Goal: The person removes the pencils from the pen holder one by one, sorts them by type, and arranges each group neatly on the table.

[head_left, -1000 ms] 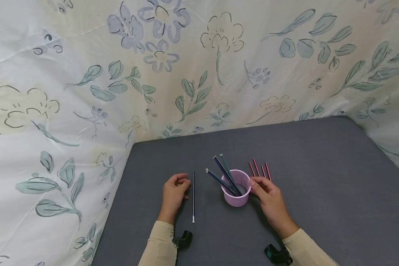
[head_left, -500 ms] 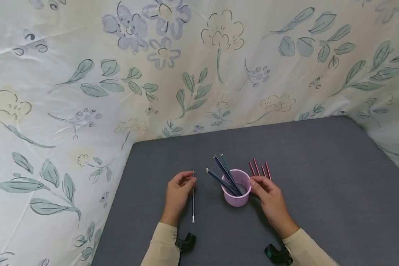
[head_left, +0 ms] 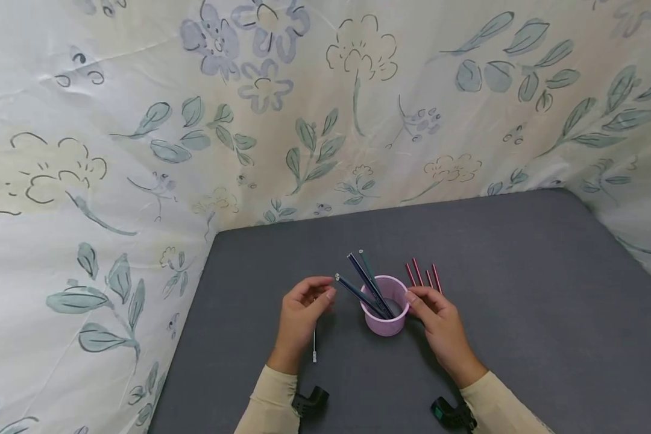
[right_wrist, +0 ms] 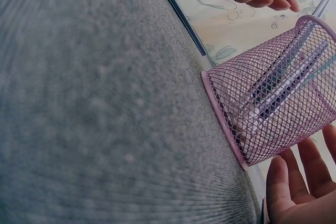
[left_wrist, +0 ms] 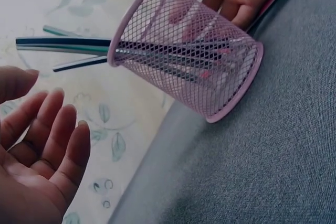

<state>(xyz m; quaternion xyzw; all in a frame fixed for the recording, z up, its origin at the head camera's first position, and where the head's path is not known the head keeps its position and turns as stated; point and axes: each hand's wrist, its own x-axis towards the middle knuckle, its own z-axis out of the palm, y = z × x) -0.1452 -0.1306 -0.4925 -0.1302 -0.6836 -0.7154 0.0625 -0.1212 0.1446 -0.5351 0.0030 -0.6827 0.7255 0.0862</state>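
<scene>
A pink mesh pencil cup (head_left: 386, 327) stands on the dark grey table with several dark blue and green pencils (head_left: 358, 295) leaning out to the left. My right hand (head_left: 439, 328) holds the cup at its right side, thumb and forefinger at the rim. My left hand (head_left: 302, 319) hovers left of the cup, its loosely bent fingers near the pencils' upper ends; the left wrist view shows a gap between them. Below this hand a dark pencil (head_left: 314, 346) with a white eraser end lies on the table, its upper part hidden.
Several red pencils (head_left: 425, 274) lie on the table (head_left: 548, 301) behind my right hand, partly covered by it. Floral cloth (head_left: 369, 150) hangs along the table's back and left edges. Each wrist wears a black camera mount (head_left: 310, 402).
My left hand has moved right, from beside the loose pencil to over it and close to the pencils in the cup. The right hand and the cup have stayed in place.
</scene>
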